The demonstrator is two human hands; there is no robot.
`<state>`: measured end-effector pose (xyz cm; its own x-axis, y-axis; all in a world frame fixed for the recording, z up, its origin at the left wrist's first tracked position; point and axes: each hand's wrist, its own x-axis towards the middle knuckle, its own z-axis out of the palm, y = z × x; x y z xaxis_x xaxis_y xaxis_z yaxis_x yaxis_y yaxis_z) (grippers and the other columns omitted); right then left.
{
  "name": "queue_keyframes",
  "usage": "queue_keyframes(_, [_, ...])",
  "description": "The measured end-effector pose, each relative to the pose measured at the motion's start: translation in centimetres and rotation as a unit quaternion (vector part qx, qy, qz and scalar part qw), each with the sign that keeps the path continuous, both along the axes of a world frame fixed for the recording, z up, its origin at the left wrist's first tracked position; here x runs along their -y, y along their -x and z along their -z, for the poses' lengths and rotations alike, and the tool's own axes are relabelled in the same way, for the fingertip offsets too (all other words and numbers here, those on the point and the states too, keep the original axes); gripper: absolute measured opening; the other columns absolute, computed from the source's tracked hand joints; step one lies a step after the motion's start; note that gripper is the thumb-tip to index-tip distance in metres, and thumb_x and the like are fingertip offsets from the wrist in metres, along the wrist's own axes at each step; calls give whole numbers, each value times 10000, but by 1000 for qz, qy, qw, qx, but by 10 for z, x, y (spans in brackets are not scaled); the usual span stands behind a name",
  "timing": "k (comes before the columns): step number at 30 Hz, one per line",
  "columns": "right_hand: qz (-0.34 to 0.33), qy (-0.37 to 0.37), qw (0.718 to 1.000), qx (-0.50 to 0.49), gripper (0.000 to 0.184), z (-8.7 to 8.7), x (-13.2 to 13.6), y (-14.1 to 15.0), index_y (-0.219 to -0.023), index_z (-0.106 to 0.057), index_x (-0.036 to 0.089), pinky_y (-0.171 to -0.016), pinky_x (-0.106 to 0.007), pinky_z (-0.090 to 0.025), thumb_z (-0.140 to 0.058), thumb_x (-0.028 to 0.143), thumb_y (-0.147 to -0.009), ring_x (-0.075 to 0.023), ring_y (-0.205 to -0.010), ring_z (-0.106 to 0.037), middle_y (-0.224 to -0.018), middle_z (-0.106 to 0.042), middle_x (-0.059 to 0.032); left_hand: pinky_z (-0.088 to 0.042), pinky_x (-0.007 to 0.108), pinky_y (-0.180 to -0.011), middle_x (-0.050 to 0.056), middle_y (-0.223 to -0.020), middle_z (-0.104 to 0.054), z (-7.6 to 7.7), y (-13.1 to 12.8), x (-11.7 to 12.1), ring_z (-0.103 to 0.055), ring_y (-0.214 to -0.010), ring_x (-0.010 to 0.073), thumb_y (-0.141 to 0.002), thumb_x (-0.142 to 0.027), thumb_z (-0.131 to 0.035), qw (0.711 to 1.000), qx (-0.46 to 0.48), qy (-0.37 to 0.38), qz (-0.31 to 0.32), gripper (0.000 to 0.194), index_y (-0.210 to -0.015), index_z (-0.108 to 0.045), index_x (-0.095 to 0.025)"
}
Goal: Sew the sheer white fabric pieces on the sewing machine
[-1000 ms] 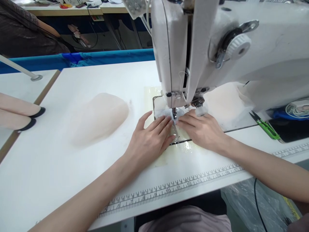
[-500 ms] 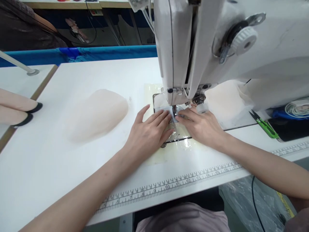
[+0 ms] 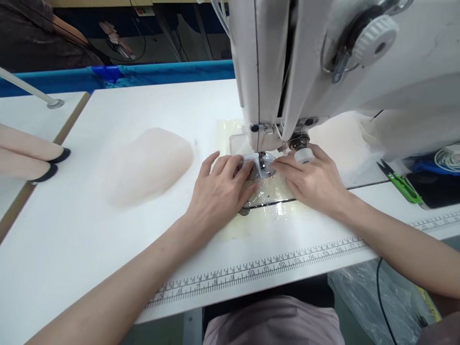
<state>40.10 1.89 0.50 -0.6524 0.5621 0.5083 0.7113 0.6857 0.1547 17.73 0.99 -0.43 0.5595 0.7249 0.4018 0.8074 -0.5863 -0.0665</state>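
My left hand (image 3: 219, 189) rests left of the presser foot (image 3: 262, 160) of a large sewing machine (image 3: 258, 67). Its fingers are bent and apart, with the tips at the metal needle plate (image 3: 268, 171). My right hand (image 3: 316, 179) lies on the other side of the foot, fingers pressed together and pointing at the needle. Whatever those fingertips may hold is too small to make out. A sheer pale piece of fabric (image 3: 154, 160) lies flat on the white table to the left. Another sheer pale fabric piece (image 3: 345, 143) lies beyond my right hand, partly under the machine arm.
Green-handled thread snips (image 3: 404, 187) lie at the right beside a dark flat object (image 3: 433, 188) and a coiled white cable (image 3: 449, 160). A printed ruler (image 3: 251, 273) runs along the table's front edge. Two pale dark-tipped forms (image 3: 32, 160) reach in from the left. Another person's arm (image 3: 70, 31) shows behind.
My left fingers have gone from lying nearly flat to more bent. My right hand has shifted slightly right, away from the presser foot. The camera view has moved a little.
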Motion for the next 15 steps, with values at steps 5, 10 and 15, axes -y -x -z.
queue_keyframes(5, [2,9,999,-33,370,-2,0,-4,-1016,-733,229,-913,-433,-460,-460,43,-848,-212,-832,-639,-847,-750,-12,-538,338,-661,82,-840,-665,-9,-7,28,-627,-721,190,-962,-193,-444,993,11,27,114,279,-1162,-616,-102])
queue_keyframes(10, [-10,49,997,-59,325,-3,2,-5,-1004,-734,206,-806,-373,-472,-484,81,-839,-192,-803,-636,-860,-750,-10,-538,260,-778,53,-1124,-672,-18,-6,47,-630,-1011,163,-963,-150,-436,972,74,68,212,334,-1275,-528,-224])
queue_keyframes(15, [0,138,985,-105,262,-5,5,-2,-967,-737,186,-636,-313,-439,-485,201,-896,-179,-757,-640,-795,-730,-10,-490,377,-625,101,-874,-684,-14,5,24,-634,-731,239,-926,-359,-533,994,46,100,14,278,-1083,-604,-141])
